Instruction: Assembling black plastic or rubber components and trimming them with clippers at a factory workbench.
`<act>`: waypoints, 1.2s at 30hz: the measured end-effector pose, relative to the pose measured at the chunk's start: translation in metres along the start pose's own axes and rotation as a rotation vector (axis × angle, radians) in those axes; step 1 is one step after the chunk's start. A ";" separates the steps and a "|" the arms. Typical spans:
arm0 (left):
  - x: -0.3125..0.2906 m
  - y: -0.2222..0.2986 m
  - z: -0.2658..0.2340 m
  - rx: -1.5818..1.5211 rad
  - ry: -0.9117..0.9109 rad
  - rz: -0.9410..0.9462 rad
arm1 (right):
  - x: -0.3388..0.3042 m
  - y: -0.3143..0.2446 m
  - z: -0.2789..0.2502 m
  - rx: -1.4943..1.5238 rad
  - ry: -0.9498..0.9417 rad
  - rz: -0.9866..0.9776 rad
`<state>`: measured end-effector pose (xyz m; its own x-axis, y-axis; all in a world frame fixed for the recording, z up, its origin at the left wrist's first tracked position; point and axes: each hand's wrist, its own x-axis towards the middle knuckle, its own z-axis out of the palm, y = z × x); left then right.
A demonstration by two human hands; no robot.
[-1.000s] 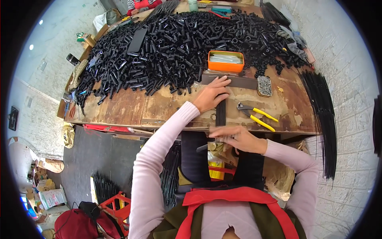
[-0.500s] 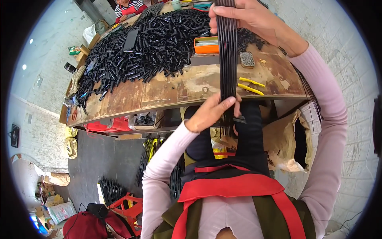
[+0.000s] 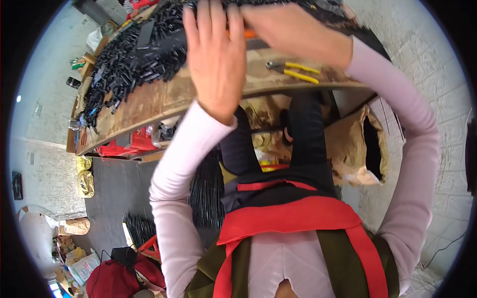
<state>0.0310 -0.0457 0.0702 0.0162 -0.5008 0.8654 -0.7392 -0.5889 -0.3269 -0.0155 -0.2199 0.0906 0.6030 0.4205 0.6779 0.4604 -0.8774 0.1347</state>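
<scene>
My left hand (image 3: 216,67) is raised over the workbench, back toward me, its fingers stretched out and slightly apart. Close beside it, my right hand (image 3: 298,37) reaches in from the right, smeared by motion, with its fingers mostly hidden. A blurred dark strip (image 3: 171,43) shows left of my left hand, perhaps the bundle of thin black rods; what lies under the hands is hidden. Behind them spreads a large heap of short black tubes (image 3: 119,69). An orange box (image 3: 248,34) peeks out between the hands.
Yellow-handled pliers (image 3: 298,72) lie near the front edge of the wooden bench (image 3: 149,102). A dark flat rectangular thing (image 3: 145,34) rests on the heap. Below are black rods (image 3: 206,196), a brown paper sack (image 3: 350,149) and a dark red bag (image 3: 117,278).
The rod bundle no longer stands upright between my hands. My left hand has risen and moved left; my right hand has come lower and closer to it. The view has shifted.
</scene>
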 end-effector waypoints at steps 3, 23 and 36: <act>-0.004 0.005 -0.015 -0.181 0.074 -0.059 | 0.023 -0.009 -0.036 1.119 -0.017 0.802; -0.300 0.135 0.010 -1.953 -1.176 -1.217 | -0.199 -0.170 0.160 1.504 0.312 1.392; -0.201 0.018 0.020 -1.303 -0.954 -0.867 | -0.177 -0.113 0.174 1.531 0.335 1.493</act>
<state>0.0274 0.0316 -0.1168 0.6231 -0.7817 -0.0279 -0.2990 -0.2710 0.9150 -0.0613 -0.1552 -0.1703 0.8870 -0.4122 -0.2080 0.0076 0.4636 -0.8860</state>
